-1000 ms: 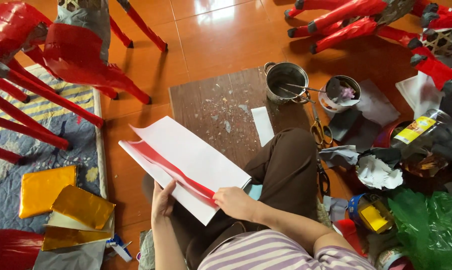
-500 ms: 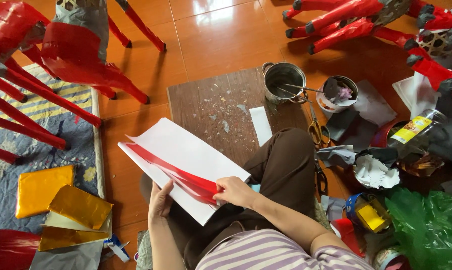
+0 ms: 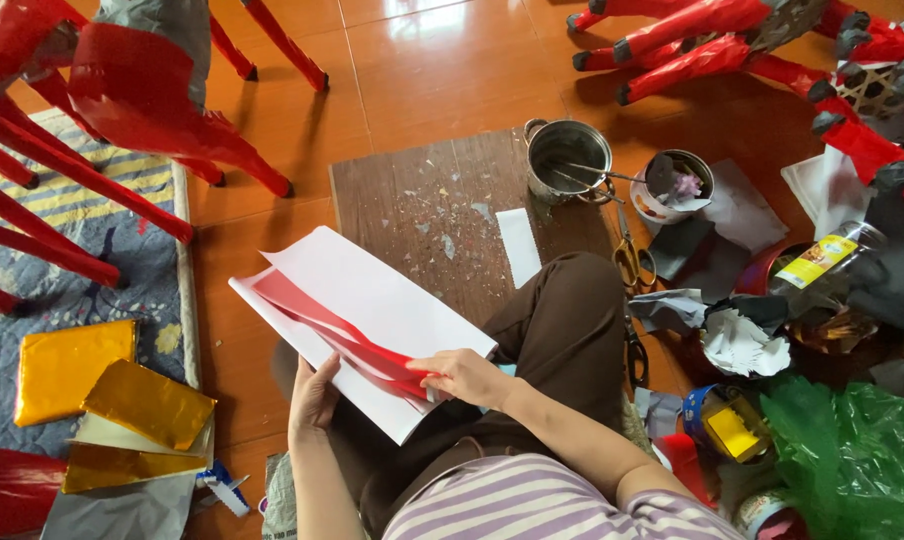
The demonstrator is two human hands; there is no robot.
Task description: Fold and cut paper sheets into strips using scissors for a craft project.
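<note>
Two hands hold white-and-red paper sheets (image 3: 372,310) above the lap: right hand (image 3: 464,376) fingers pinch the red layer, left hand (image 3: 314,398) grips the near edge. Long axis runs upper-left to lower-right. Gold packages (image 3: 102,395) lie left; a yellow-labelled bottle (image 3: 822,258) lies right.

Single head cam, steep downward view, close over both hands; wooden board (image 3: 422,215) just beyond the fingertips.
</note>
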